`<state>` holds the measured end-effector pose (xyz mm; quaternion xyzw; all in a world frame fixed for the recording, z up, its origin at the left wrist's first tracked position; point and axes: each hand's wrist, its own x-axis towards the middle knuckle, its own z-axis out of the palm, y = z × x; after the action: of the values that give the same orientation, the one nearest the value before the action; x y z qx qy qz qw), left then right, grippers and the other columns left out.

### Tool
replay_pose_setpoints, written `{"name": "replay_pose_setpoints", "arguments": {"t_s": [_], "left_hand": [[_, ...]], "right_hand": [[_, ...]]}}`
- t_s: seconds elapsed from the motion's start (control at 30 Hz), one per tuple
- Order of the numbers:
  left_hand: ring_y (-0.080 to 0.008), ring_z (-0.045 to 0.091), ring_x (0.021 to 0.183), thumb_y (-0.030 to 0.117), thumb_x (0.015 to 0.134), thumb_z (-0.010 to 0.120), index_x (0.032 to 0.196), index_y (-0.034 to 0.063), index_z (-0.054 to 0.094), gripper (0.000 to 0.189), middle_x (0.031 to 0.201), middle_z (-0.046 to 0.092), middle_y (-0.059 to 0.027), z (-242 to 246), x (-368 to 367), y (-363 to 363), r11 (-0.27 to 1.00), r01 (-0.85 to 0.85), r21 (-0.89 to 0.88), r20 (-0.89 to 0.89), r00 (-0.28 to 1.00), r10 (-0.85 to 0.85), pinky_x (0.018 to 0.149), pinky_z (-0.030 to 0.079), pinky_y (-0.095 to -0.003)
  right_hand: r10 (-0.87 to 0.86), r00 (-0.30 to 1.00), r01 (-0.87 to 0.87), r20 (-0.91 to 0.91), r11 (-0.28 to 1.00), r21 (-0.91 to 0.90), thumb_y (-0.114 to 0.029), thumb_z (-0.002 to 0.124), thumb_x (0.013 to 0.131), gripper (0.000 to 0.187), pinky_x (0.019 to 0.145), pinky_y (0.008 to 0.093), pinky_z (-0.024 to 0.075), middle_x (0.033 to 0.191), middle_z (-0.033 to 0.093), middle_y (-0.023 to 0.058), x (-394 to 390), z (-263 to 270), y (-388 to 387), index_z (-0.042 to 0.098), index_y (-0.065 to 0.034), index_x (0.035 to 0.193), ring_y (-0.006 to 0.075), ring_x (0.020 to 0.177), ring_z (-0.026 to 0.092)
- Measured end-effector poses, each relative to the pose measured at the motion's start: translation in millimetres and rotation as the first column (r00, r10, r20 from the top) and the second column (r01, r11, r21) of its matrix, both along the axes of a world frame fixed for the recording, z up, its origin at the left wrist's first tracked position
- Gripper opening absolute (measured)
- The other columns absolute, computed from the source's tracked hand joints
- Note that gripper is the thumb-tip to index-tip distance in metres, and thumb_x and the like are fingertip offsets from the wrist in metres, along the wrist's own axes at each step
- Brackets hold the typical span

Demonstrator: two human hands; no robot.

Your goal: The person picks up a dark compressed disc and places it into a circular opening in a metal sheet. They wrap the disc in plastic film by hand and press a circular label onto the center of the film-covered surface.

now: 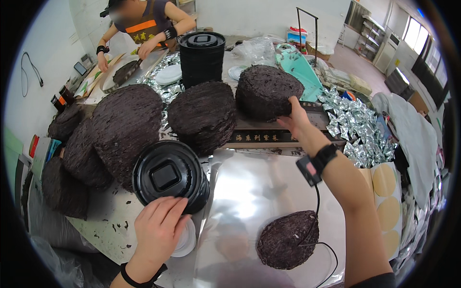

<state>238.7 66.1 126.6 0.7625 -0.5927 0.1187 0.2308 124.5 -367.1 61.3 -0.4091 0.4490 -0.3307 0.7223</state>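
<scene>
My left hand (164,226) rests its fingers on the near rim of a black lidded canister (171,176). Below it, a stack of white discs (185,239) is partly hidden by the hand. With fingers and thumb, my right hand (295,117) touches the near right edge of a thick, dark, round cake of pressed dried seaweed (270,90); whether it bears any weight cannot be told. A smaller dark cake (284,241) lies on a shiny silver sheet (237,194), with a black cable across it. Another large dark cake (201,115) stands between canister and right hand.
More dark cakes (126,126) crowd the left side. A second black canister (201,57) stands at the back. Small silver foil packets (356,122) are heaped right, near round stickers (387,212). A co-worker (147,25) handles a dark cake at the back left.
</scene>
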Motion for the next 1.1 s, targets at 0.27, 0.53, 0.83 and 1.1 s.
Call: {"name": "replay_pose_setpoints", "arguments": {"t_s": [0.27, 0.53, 0.83, 1.1], "left_hand": [[-0.0236, 0.061, 0.073, -0.001, 0.068, 0.077, 0.095, 0.0043, 0.071, 0.028, 0.085, 0.061, -0.0046, -0.5, -0.9, 0.2, 0.996, -0.044, 0.074, 0.052, 0.998, 0.040, 0.058, 0.050, -0.0331], [-0.0255, 0.056, 0.069, -0.003, 0.069, 0.073, 0.086, 0.0044, 0.067, 0.020, 0.078, 0.054, -0.0068, 12.6, -2.5, -8.5, 0.991, -0.094, 0.091, 0.093, 0.992, 0.085, 0.056, 0.046, -0.0368], [-0.0269, 0.058, 0.074, 0.000, 0.071, 0.074, 0.089, 0.0050, 0.066, 0.021, 0.080, 0.055, -0.0070, 18.1, -1.5, -23.1, 0.992, 0.007, 0.128, 0.022, 1.000, -0.010, 0.061, 0.048, -0.0381], [-0.0286, 0.059, 0.078, -0.001, 0.076, 0.069, 0.090, 0.0035, 0.066, 0.014, 0.083, 0.054, -0.0088, -0.7, -2.0, -3.7, 0.999, -0.035, 0.039, 0.168, 0.985, 0.028, 0.066, 0.049, -0.0382]], "right_hand": [[-0.479, 0.725, -0.572, -0.494, -0.020, -0.820, -0.040, 0.082, 0.074, 0.063, 0.117, 0.0521, 0.0235, 0.141, 0.047, 0.0150, -8.9, 23.9, -11.8, 0.063, -0.0054, 0.124, 0.0374, 0.139, 0.034], [-0.139, 0.525, -0.816, -0.840, 0.200, -0.543, -0.039, 0.085, 0.070, 0.055, 0.115, 0.0474, 0.0331, 0.134, 0.053, 0.0167, 12.7, 49.5, -47.7, 0.070, -0.0006, 0.107, 0.0368, 0.135, 0.042], [-0.687, 0.726, 0.316, 0.022, 0.306, -0.898, -0.027, 0.068, 0.093, 0.040, 0.085, 0.0363, 0.0492, 0.103, 0.072, 0.0147, -127.8, 72.4, -124.3, 0.065, 0.0046, 0.118, 0.0219, 0.089, 0.065], [-0.543, 0.804, -0.048, -0.243, 0.348, -0.936, -0.010, 0.062, 0.097, 0.029, 0.089, 0.0283, 0.0464, 0.105, 0.068, 0.0080, -399.3, 23.5, 124.8, 0.061, 0.0089, 0.120, 0.0128, 0.097, 0.059]]}}
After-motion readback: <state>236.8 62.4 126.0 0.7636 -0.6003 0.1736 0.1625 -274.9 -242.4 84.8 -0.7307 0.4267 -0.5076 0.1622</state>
